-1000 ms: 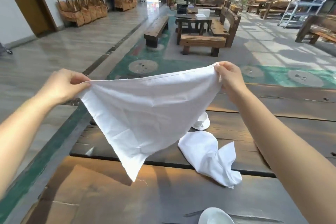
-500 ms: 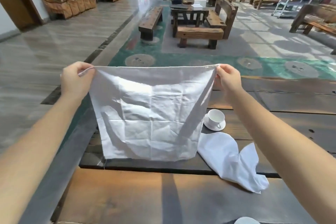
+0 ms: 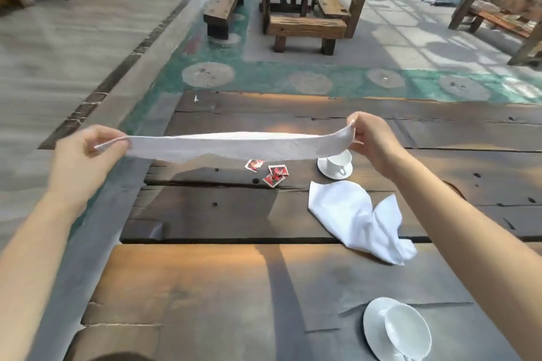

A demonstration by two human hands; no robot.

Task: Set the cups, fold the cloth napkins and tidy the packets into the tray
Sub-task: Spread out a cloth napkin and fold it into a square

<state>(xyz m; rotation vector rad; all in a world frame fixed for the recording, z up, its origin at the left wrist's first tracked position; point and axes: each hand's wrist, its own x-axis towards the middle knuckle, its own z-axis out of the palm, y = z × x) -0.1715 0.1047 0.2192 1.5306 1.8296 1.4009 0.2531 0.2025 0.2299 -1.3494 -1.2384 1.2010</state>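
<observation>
While the napkin is stretched: both hands pinch one corner each, so it hangs taut in the air over the table (image 3: 205, 287), touching nothing.
Left hand (image 3: 85, 152): closed on the napkin (image 3: 234, 145) at 9 o'clock, thumb over the corner.
Right hand (image 3: 372, 138): closed on the opposite corner at 3 o'clock, just above the far cup (image 3: 337, 163).
What changed: half a second ago the cloth hung down as a full square in front of the view; now it shows only as a thin, nearly level band — swung up flat, seen edge-on.
What that means: I judge it a shake-out before laying the cloth down, so the fold itself is not yet begun.
Second napkin (image 3: 357, 217): crumpled on the table at 4 o'clock from the centre, unfolded.
Packets (image 3: 271, 171): three red ones loose on the boards, just below the band and left of the far cup — newly visible since the cloth lifted.
Near cup (image 3: 401, 331): on its saucer at 5 o'clock, by the near edge.
Tray: none in view.
Progress: early; both napkins unfolded, packets ungathered.
Next: lower the band onto the bare planks at 6 o'clock, clear of the packets.
Risk: a trailing edge could sweep the packets or catch the far cup.
</observation>
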